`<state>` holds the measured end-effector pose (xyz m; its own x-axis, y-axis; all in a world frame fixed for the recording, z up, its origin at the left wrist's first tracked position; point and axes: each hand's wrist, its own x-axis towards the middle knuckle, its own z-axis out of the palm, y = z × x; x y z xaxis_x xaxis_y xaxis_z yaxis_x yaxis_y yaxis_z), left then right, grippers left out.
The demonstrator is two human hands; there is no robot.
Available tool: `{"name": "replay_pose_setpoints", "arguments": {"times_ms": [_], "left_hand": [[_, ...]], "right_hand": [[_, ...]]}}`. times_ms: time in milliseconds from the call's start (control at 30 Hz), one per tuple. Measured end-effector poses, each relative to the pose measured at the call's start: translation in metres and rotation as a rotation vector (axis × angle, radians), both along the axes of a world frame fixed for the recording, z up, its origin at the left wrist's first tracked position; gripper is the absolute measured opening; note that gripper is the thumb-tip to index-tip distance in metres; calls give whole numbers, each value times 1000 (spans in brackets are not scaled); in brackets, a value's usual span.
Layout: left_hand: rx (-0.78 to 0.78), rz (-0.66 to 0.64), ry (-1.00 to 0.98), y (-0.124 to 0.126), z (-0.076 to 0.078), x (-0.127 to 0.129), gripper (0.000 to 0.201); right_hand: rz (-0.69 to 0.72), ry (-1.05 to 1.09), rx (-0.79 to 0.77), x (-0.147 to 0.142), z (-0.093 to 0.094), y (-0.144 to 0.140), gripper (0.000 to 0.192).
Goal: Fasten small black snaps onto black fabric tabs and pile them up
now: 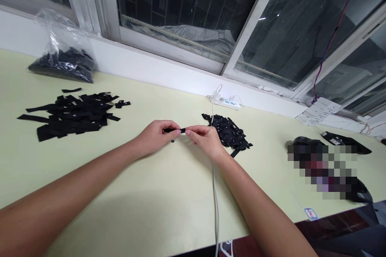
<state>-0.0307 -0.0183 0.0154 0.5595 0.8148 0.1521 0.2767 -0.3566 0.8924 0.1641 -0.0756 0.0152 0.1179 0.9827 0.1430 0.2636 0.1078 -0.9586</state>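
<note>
Here, a black strip (175, 130) pinched between left hand (157, 134) and right hand (205, 138) fingers.

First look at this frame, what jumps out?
Dead centre, the left hand and right hand pinch a small black strip between them, just above the pale tabletop. Flanking them are two heaps of like black pieces: a wide loose pile far left and a tighter pile just behind the right hand. A white cable runs from the table's near edge toward a power strip by the window.
</note>
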Motion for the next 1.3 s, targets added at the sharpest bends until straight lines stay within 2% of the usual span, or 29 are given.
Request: {"name": "replay_pose_setpoints", "arguments": {"times_ms": [133, 300, 367, 600, 833, 1300], "left_hand": [[-27, -38, -18, -3, 2, 2, 29], [-75, -68, -57, -5, 4, 3, 28], [-76, -73, -69, -4, 3, 3, 28], [-121, -80, -106, -3, 0, 4, 26], [-113, -92, -124, -4, 1, 5, 27], [-60, -33, -61, -5, 3, 4, 27]], "right_hand": [[43, 12, 54, 0, 1, -3, 24], [44, -200, 148, -1, 2, -3, 16], [36, -220, 170, 0, 1, -3, 15], [162, 37, 55, -1, -4, 0, 23], [164, 168, 25, -1, -2, 0, 31], [134, 165, 7, -2, -1, 0, 30]]}}
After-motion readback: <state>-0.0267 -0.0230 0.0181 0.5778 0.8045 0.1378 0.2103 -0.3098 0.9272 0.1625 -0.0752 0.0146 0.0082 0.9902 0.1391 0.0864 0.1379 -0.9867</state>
